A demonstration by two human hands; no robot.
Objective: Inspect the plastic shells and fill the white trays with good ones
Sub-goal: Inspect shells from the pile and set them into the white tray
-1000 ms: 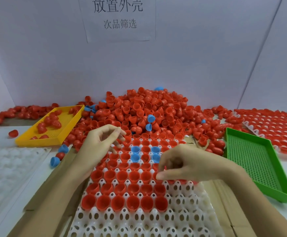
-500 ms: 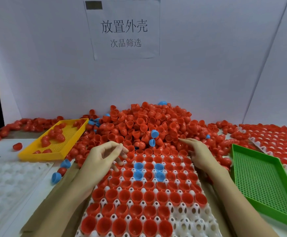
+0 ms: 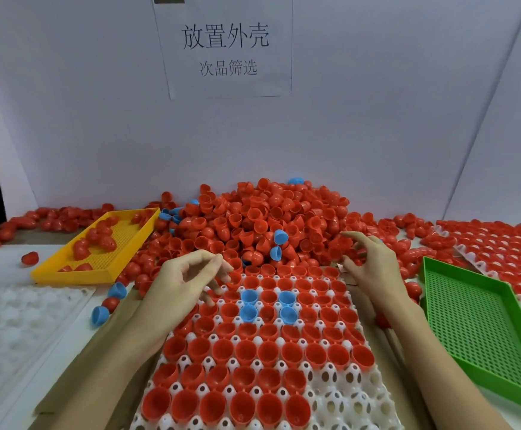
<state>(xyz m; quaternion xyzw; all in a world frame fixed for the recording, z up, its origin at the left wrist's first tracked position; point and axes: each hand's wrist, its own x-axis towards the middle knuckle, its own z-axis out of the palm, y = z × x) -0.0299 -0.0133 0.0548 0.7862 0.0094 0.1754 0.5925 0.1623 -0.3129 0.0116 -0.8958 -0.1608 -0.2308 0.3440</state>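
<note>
Red shells [image 3: 262,218] lie beneath right hand [image 3: 367,268], fingers spread, empty; left hand [image 3: 185,283] loosely curled, empty.

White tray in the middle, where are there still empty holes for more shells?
The white tray has bare holes along its near right corner. The green tray looks empty. The far rows, by the red pile, are packed.

The tray of shells [image 3: 262,352] sits nearest, in the middle, on cardboard [image 3: 98,352]. Behind it a heap of loose shells [image 3: 262,218] banks against the back wall, under a paper sign [image 3: 225,48]. One mesh tray [image 3: 98,246] holding a few shells lies left of the heap, another mesh tray [image 3: 482,330] lies right, and beyond it a filled tray [image 3: 507,252].
</note>
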